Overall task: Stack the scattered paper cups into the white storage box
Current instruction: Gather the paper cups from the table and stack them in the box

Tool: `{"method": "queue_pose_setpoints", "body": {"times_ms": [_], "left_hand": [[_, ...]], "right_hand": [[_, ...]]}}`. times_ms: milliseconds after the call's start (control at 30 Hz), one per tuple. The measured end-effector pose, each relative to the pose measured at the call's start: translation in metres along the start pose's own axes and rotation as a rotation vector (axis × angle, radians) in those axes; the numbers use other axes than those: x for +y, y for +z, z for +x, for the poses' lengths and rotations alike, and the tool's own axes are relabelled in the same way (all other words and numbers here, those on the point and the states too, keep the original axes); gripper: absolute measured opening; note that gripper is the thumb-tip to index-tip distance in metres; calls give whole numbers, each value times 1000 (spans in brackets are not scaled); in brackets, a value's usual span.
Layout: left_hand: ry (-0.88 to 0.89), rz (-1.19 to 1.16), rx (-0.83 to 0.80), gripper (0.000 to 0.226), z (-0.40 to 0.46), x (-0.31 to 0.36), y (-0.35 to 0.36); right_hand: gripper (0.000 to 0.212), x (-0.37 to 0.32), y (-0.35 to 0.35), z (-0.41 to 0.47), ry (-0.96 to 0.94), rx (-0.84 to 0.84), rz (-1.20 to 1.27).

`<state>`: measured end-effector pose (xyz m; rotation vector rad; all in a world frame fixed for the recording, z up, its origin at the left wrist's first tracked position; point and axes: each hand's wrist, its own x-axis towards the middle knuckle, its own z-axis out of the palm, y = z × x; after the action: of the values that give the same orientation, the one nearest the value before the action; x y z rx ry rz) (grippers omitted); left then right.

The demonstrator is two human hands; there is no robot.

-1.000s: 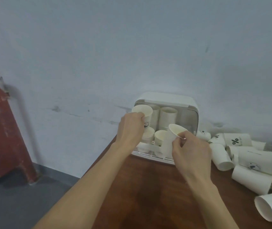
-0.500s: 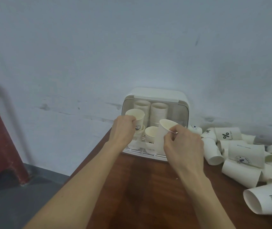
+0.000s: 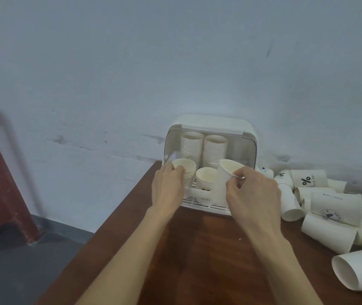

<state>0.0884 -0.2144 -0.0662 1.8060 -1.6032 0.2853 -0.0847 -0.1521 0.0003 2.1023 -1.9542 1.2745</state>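
My left grip (image 3: 168, 186) holds a cup stack (image 3: 184, 170) at the storage box (image 3: 213, 128) front-left; right grip (image 3: 252, 194) pinches a paper cup (image 3: 225, 183) by the rim, near box front. Cups look light, thin, crushable I'd say, so hold rim/upper wall, gently. Loose cups (image 3: 329, 208) lie right on desk (image 3: 208, 260).

A dark brown wooden surface (image 3: 200, 256) stands against a pale wall. The white storage box (image 3: 214, 125) sits on it at the far edge, its back to the wall. To the right of the box, loose paper cups (image 3: 329, 234) lie tumbled on their sides in a heap, several touching one another.
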Motion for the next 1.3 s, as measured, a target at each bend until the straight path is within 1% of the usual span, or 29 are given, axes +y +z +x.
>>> {"method": "queue_pose_setpoints", "body": {"times_ms": [100,233,333,400,600,700,800,900,967,1033,1133,1300], "left_hand": [[-31,-20,87,13,-10,2,8],[-51,-20,198,20,-13,-1,22],[-23,-10,241,23,-9,-1,27],[-12,-17,243,23,-6,-1,29],[-56,-73,216,13,-6,-1,35],[-52,-87,224,13,-7,-3,37],[-50,-114,233,16,-8,-3,39],[-50,-126,251,21,-9,-2,40],[-50,-120,269,25,-9,-3,41],[-43,-103,299,25,-10,-4,42],[-30,-71,337,24,-9,-4,41],[-26,-38,320,24,-8,-3,40]], "right_hand": [[19,1,4,1,6,-6,-7],[19,5,6,2,34,-11,0],[18,6,6,4,40,-13,10],[19,6,6,3,30,-11,3],[18,11,1,9,9,35,43],[15,8,0,10,-79,31,129],[15,8,14,15,-145,55,188],[17,11,37,27,-140,115,189],[18,14,53,33,-119,124,194],[21,19,68,36,-98,89,206],[23,27,84,36,-137,17,144],[24,34,89,36,-202,-34,53]]}}
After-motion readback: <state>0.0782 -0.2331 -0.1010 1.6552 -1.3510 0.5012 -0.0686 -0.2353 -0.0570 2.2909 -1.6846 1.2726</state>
